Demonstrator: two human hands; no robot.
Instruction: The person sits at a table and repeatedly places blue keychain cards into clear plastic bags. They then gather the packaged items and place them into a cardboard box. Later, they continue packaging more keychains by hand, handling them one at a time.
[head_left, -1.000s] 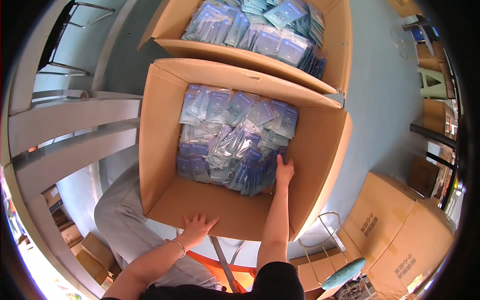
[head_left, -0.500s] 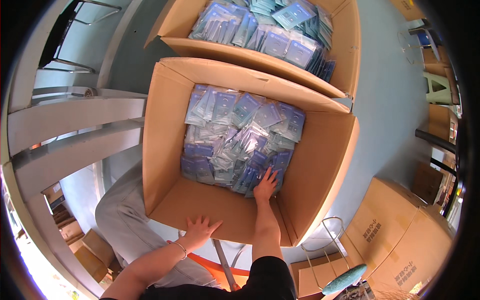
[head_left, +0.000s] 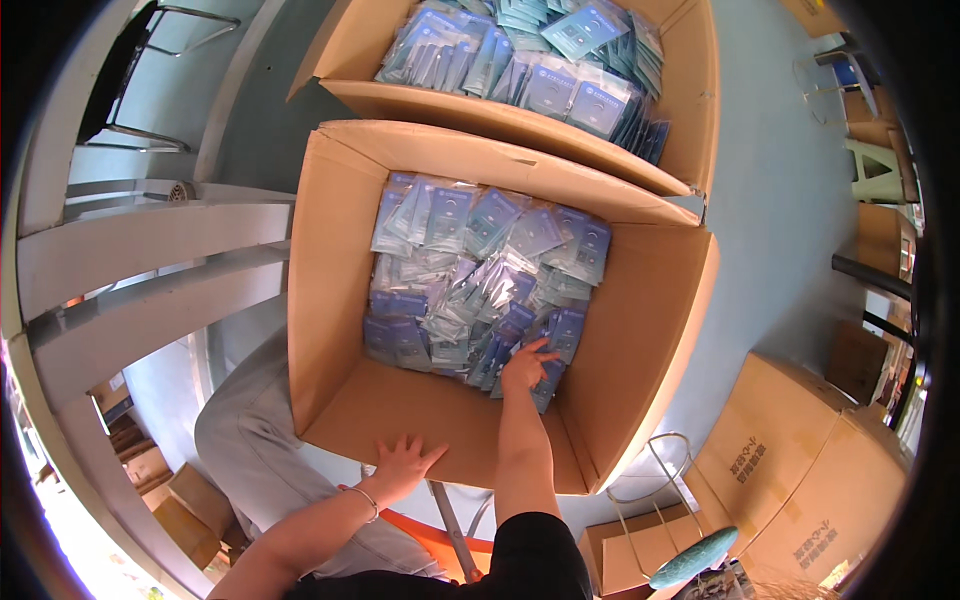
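Note:
An open cardboard box sits in front of me, its floor covered with flat clear-plastic packets holding blue and teal cards. My right hand reaches down into it at the near right part of the packets. Its fingers are spread and touch the pile; a blue packet shows just beside the palm. My left hand rests with fingers spread on the near wall of the box, holding nothing.
Beyond stands a second open box with many similar packets. Closed cartons and a wire rack are at the lower right. Grey rails run along the left, and an orange seat shows below the box.
My right hand has shifted slightly left and turned, its fingers now pointing more to the right. A packet beside it now sticks out nearer to me. The left hand stays on the wall.

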